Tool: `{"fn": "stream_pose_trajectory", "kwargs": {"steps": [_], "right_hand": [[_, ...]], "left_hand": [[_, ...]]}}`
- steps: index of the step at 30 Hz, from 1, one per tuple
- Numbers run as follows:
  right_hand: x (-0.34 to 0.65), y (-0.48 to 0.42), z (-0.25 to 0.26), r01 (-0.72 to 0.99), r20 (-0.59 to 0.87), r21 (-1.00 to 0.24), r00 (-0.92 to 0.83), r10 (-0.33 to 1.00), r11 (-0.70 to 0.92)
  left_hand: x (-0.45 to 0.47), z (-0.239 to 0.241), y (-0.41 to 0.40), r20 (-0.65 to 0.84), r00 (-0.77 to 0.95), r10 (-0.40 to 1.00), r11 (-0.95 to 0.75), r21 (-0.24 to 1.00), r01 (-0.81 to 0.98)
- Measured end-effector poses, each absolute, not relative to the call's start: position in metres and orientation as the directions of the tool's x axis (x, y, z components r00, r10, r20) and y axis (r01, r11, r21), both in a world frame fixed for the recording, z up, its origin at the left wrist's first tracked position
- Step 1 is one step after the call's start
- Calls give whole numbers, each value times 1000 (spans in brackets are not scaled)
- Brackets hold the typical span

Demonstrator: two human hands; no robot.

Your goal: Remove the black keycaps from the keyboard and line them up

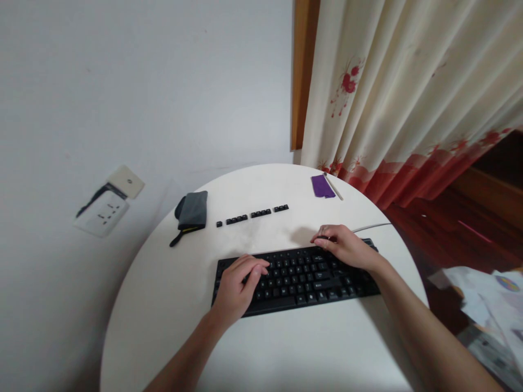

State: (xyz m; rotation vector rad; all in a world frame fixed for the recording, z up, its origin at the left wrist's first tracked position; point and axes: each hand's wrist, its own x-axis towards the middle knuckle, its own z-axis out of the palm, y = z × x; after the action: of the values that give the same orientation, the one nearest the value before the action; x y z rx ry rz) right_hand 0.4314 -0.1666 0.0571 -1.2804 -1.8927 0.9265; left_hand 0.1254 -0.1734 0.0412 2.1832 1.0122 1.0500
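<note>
A black keyboard (292, 286) lies across the white round table, its top row partly bare of caps. My left hand (241, 280) rests over its left part, fingers loosely bent and pointing right, with nothing seen in them. At the upper right edge, my right hand (341, 245) pinches a small black keycap (322, 237), mostly hidden by the fingers. Beyond the keyboard, loose black keycaps lie in a slanting line: a single keycap (219, 224), then a left group (237, 219), a middle group (260, 213) and a right group (281, 208).
A dark grey pouch (193, 210) lies at the table's left edge. Toward the back right are a purple cloth (322, 186) and a thin pale stick (334, 187). A cable (371, 226) runs off the right side. Wall and curtain (368, 109) border the table.
</note>
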Motion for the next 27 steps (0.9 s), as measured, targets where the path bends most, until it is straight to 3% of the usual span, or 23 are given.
{"fn": "stream_pose_trajectory", "kwargs": {"steps": [7, 13, 23, 27], "right_hand": [[431, -160, 49, 586, 109, -789, -160, 981, 184], [429, -158, 44, 578, 20, -811, -123, 992, 88], [426, -145, 24, 530, -24, -846, 52, 998, -48], [428, -145, 22, 475, 7, -879, 85, 996, -34]], "left_hand": [[123, 38, -173, 420, 430, 799, -586, 700, 407], [124, 39, -174, 420, 426, 801, -585, 699, 410], [125, 40, -173, 422, 431, 797, -589, 700, 403], [125, 41, -173, 431, 434, 791, -598, 695, 399]]}}
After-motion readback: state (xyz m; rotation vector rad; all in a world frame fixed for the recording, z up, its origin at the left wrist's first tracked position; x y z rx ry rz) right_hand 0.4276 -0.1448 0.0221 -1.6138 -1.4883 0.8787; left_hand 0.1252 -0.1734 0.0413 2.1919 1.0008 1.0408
